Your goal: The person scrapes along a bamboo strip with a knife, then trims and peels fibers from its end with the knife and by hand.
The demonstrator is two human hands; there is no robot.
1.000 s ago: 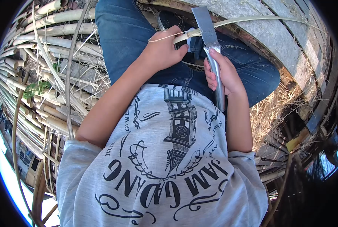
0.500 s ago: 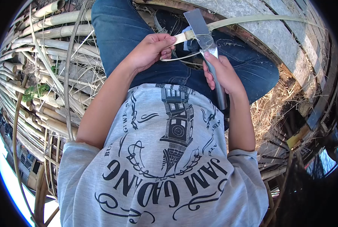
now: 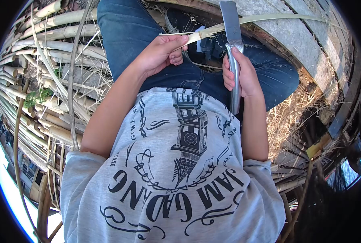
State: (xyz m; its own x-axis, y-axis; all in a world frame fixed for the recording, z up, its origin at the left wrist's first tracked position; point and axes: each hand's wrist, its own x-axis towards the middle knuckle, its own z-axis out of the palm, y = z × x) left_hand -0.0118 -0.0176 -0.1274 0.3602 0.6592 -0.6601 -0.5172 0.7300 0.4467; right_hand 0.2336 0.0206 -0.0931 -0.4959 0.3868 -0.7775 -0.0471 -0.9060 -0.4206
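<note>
My left hand point(image 3: 164, 52) pinches the near end of a long pale bamboo strip point(image 3: 265, 17) between thumb and fingers. The strip runs to the right above my lap and passes by the knife blade. My right hand point(image 3: 242, 73) is wrapped round the metal handle of a broad-bladed knife point(image 3: 231, 24), its square-ended blade pointing away from me. Blade and strip cross near the blade's middle; whether they touch is unclear. A thin curled sliver point(image 3: 198, 65) hangs below the strip, near my left fingers.
Bamboo poles point(image 3: 63, 32) lie piled at the left with loose thin strips over them. Grey boards point(image 3: 305, 60) are at the upper right. Straw-like shavings point(image 3: 289, 121) cover the ground at the right, beside my jeans point(image 3: 121, 36).
My left hand first shifted down and left, and turned, still on the strip. The knife dipped left, then moved back right and more upright. The curled sliver now hangs away from the blade.
</note>
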